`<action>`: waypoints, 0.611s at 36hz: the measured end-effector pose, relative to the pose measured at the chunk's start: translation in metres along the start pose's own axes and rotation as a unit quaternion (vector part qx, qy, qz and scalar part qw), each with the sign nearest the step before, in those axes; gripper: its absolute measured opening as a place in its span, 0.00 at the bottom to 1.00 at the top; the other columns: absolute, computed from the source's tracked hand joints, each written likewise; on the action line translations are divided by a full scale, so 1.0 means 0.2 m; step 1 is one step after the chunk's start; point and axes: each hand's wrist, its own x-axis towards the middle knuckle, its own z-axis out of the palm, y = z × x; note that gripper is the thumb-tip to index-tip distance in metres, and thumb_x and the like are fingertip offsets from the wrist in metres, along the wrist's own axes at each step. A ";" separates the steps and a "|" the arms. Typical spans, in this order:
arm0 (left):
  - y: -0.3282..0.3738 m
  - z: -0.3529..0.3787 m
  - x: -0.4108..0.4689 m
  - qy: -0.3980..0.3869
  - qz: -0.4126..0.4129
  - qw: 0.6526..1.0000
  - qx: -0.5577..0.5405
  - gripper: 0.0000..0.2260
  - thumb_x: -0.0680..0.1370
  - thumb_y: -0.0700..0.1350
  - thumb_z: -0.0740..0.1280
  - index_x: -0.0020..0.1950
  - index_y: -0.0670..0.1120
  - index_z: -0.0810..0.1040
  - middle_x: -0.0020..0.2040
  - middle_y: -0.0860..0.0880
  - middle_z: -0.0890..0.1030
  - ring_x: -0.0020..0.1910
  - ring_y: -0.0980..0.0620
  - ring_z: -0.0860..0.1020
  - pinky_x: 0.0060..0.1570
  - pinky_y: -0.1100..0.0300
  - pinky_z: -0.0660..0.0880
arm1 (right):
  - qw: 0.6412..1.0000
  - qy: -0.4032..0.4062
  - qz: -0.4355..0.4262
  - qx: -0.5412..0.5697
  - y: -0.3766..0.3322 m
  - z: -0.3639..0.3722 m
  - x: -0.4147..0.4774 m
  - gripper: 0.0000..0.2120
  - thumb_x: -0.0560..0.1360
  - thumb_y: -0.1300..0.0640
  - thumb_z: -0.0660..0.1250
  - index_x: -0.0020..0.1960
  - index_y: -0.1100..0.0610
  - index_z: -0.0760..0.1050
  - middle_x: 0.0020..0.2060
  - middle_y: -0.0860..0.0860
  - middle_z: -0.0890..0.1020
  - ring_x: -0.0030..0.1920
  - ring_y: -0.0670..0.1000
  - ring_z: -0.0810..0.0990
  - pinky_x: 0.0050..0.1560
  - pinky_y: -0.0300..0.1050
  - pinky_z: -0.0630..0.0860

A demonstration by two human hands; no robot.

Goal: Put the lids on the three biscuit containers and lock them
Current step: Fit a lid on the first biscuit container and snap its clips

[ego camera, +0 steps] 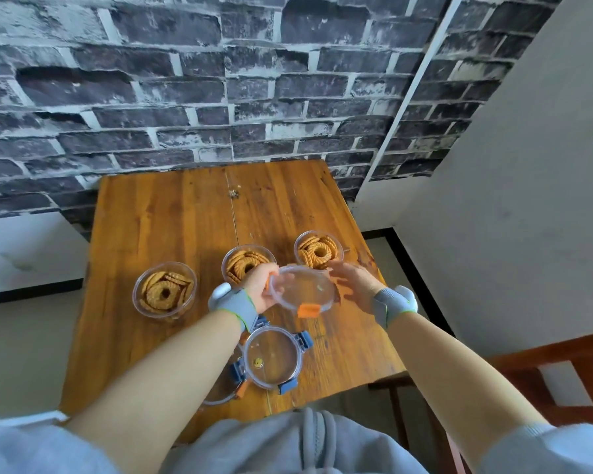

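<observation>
Orange-clipped lid held in left hand grip; right hand spread open beside it.

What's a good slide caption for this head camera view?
Left hand holds an orange-clipped lid above three open biscuit containers; right hand reaches in.

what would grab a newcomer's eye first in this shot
Three open round containers of ring biscuits line the middle of the wooden table. Above them the left hand holds a clear orange-clipped lid, with the right hand beside it. A blue-clipped lid lies nearer the person.
</observation>
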 end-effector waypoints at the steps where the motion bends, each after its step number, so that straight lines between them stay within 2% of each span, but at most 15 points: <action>1: 0.01 0.00 -0.02 -0.019 0.000 1.000 0.011 0.10 0.75 0.36 0.53 0.35 0.45 0.67 0.25 0.46 0.83 0.14 0.56 0.68 0.14 0.72 0.60 | 0.999 -0.001 0.021 -0.042 0.00 0.01 -0.01 0.20 0.76 0.50 0.62 0.66 0.58 0.72 0.58 0.50 0.75 0.63 0.53 0.71 0.64 0.52 0.66; 2: 0.02 0.01 -0.03 -0.042 -0.001 0.999 0.018 0.10 0.75 0.36 0.53 0.36 0.46 0.67 0.26 0.46 0.83 0.14 0.56 0.66 0.13 0.72 0.58 | 0.996 -0.014 0.039 -0.076 -0.01 0.01 -0.02 0.20 0.78 0.48 0.60 0.65 0.57 0.73 0.58 0.50 0.77 0.62 0.53 0.73 0.67 0.53 0.66; 3: 0.03 0.01 -0.05 -0.062 -0.005 0.998 0.028 0.11 0.76 0.36 0.54 0.36 0.46 0.67 0.27 0.46 0.84 0.14 0.56 0.66 0.13 0.72 0.57 | 0.995 -0.034 0.047 -0.080 0.00 0.02 -0.02 0.20 0.78 0.47 0.60 0.63 0.59 0.74 0.56 0.51 0.79 0.58 0.52 0.77 0.65 0.52 0.71; 5: 0.03 0.01 -0.05 -0.087 -0.014 0.995 0.051 0.10 0.77 0.37 0.55 0.37 0.46 0.69 0.29 0.45 0.85 0.15 0.56 0.68 0.14 0.71 0.58 | 0.995 -0.079 0.048 -0.046 0.00 0.05 -0.06 0.17 0.80 0.49 0.58 0.55 0.61 0.76 0.46 0.53 0.82 0.42 0.49 0.82 0.46 0.42 0.81; 6: 0.03 0.01 -0.05 -0.096 -0.020 0.993 0.059 0.09 0.77 0.38 0.56 0.38 0.46 0.70 0.29 0.44 0.85 0.15 0.56 0.69 0.14 0.71 0.59 | 0.994 -0.093 0.050 -0.030 0.01 0.06 -0.07 0.15 0.80 0.51 0.58 0.51 0.62 0.76 0.41 0.52 0.81 0.34 0.46 0.82 0.35 0.39 0.80; 7: 0.03 0.01 -0.05 -0.103 -0.024 0.993 0.057 0.08 0.78 0.41 0.57 0.39 0.45 0.71 0.29 0.44 0.85 0.15 0.56 0.70 0.14 0.71 0.60 | 0.994 -0.096 0.048 -0.012 0.02 0.06 -0.07 0.15 0.80 0.51 0.57 0.48 0.61 0.77 0.39 0.53 0.80 0.30 0.46 0.80 0.30 0.39 0.78; 9: 0.03 0.00 -0.04 -0.103 -0.017 0.995 0.003 0.12 0.79 0.50 0.58 0.42 0.44 0.73 0.30 0.43 0.85 0.17 0.54 0.74 0.15 0.71 0.65 | 0.995 -0.095 0.034 0.010 0.03 0.07 -0.05 0.16 0.80 0.50 0.58 0.48 0.60 0.78 0.37 0.55 0.78 0.30 0.50 0.76 0.30 0.44 0.74; 11: 0.01 -0.02 0.01 -0.092 -0.013 0.990 -0.108 0.22 0.77 0.60 0.57 0.46 0.41 0.75 0.33 0.40 0.85 0.24 0.49 0.81 0.23 0.67 0.76 | 0.996 -0.074 0.021 0.034 0.04 0.06 -0.02 0.16 0.80 0.49 0.58 0.54 0.60 0.78 0.32 0.55 0.77 0.26 0.50 0.74 0.26 0.41 0.72; 13: -0.01 -0.04 0.04 -0.107 -0.012 0.981 -0.163 0.30 0.76 0.64 0.54 0.51 0.38 0.76 0.40 0.39 0.85 0.37 0.45 0.84 0.37 0.58 0.81 | 0.998 -0.032 0.008 0.055 0.03 0.06 0.00 0.14 0.79 0.49 0.59 0.53 0.58 0.77 0.27 0.53 0.77 0.19 0.47 0.72 0.20 0.37 0.70; 15: -0.04 -0.01 0.06 -0.113 -0.007 0.984 -0.141 0.26 0.77 0.61 0.54 0.56 0.40 0.75 0.43 0.42 0.85 0.44 0.44 0.81 0.43 0.52 0.77 | 0.999 -0.010 -0.013 0.046 0.02 0.02 0.04 0.11 0.80 0.49 0.58 0.49 0.55 0.72 0.27 0.53 0.78 0.19 0.48 0.72 0.18 0.37 0.70; 16: -0.06 0.03 0.07 -0.107 -0.010 0.989 -0.105 0.21 0.78 0.57 0.56 0.57 0.41 0.75 0.42 0.44 0.85 0.43 0.45 0.81 0.42 0.53 0.76 | 1.000 -0.007 -0.019 0.024 0.01 0.00 0.07 0.09 0.80 0.49 0.57 0.50 0.54 0.70 0.29 0.54 0.78 0.19 0.49 0.72 0.17 0.37 0.69; 18: -0.09 0.08 0.07 -0.064 -0.015 0.998 0.009 0.10 0.79 0.45 0.59 0.57 0.42 0.73 0.39 0.43 0.83 0.32 0.48 0.82 0.32 0.58 0.78 | 0.999 0.011 -0.028 -0.033 0.00 -0.02 0.11 0.08 0.80 0.50 0.57 0.56 0.53 0.66 0.31 0.54 0.78 0.18 0.48 0.72 0.16 0.36 0.69; 19: -0.11 0.12 0.08 -0.030 -0.005 0.998 0.062 0.09 0.78 0.38 0.59 0.58 0.42 0.70 0.39 0.42 0.80 0.27 0.49 0.82 0.27 0.60 0.77 | 0.997 0.019 -0.032 -0.064 -0.01 -0.04 0.13 0.09 0.80 0.51 0.58 0.58 0.53 0.66 0.31 0.54 0.77 0.16 0.45 0.72 0.15 0.34 0.68; 20: -0.13 0.17 0.12 0.005 0.003 0.995 0.104 0.12 0.77 0.34 0.59 0.60 0.42 0.67 0.42 0.41 0.78 0.28 0.47 0.81 0.26 0.60 0.77 | 0.994 0.024 -0.034 -0.098 -0.02 -0.08 0.17 0.10 0.79 0.52 0.58 0.59 0.54 0.66 0.30 0.54 0.76 0.14 0.43 0.71 0.14 0.33 0.67; 22: -0.13 0.21 0.16 0.050 0.027 0.983 0.173 0.18 0.76 0.30 0.60 0.64 0.43 0.67 0.51 0.39 0.77 0.41 0.43 0.80 0.36 0.52 0.78 | 0.989 0.031 -0.031 -0.138 -0.03 -0.11 0.21 0.13 0.79 0.53 0.59 0.61 0.55 0.65 0.29 0.54 0.74 0.13 0.43 0.70 0.14 0.32 0.64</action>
